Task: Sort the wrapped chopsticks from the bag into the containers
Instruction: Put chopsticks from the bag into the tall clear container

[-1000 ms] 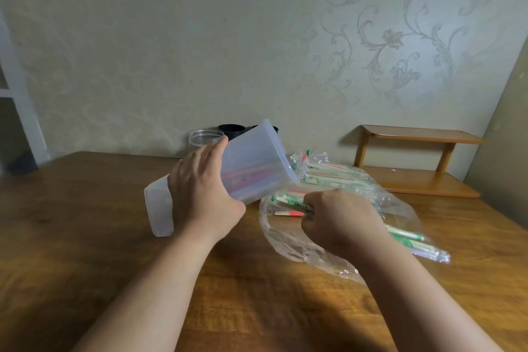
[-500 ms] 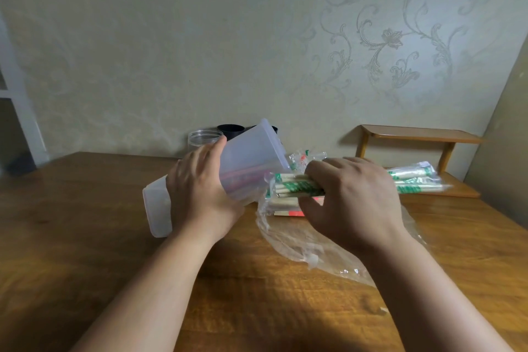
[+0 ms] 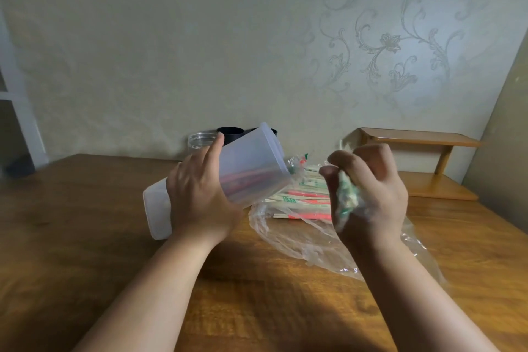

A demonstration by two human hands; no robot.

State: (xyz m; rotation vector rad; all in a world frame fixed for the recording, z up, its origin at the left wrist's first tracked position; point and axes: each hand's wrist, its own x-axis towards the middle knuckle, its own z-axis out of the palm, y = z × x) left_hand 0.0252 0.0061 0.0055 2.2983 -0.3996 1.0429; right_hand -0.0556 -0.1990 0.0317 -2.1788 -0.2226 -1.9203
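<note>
My left hand (image 3: 200,197) grips a tall translucent plastic container (image 3: 245,171), tilted with its open mouth toward the right; red-wrapped chopsticks show faintly inside it. My right hand (image 3: 371,194) holds a bunch of green-wrapped chopsticks (image 3: 345,200), blurred, just right of the container's mouth. A clear plastic bag (image 3: 300,240) lies open on the wooden table (image 3: 85,237) below my right hand, with red- and green-wrapped chopsticks (image 3: 305,197) inside it.
A clear round jar (image 3: 200,140) and black cups (image 3: 230,134) stand behind the container at the wall. A small wooden two-level shelf (image 3: 423,163) sits at the back right of the table.
My right hand pulled a bunch of green-wrapped chopsticks out of the bag, lifted it and turned it from level to nearly end-on. My left hand kept the container tilted.
</note>
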